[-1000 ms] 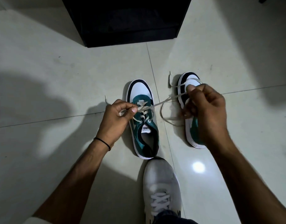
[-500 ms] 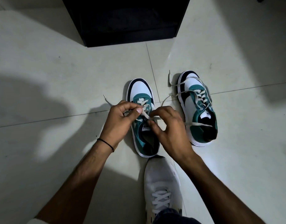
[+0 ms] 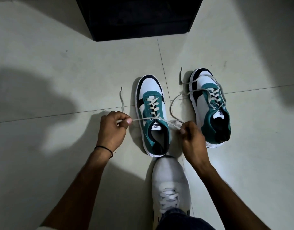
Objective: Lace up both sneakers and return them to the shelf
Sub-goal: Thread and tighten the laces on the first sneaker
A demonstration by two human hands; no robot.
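Fingers [image 3: 128,121] of left hand [image 3: 112,130] & right hand [image 3: 192,138] each pinched shut on one end of the off-white flat lace [image 3: 143,119], drawn taut out of the top eyelets.

Lace belongs to near teal/white/black low-top sneaker [image 3: 153,113], flat on pale tile floor [image 3: 60,63] w/ toe toward black shelf unit [image 3: 136,17]. 2nd matching sneaker [image 3: 209,107] just beside on the right, laces loose, not tied. To do well: pull both ends evenly, keep tension while crossing for the knot, don't yank one side through. Person's own white shoe [image 3: 170,183] touches the heel; looks to brace it.
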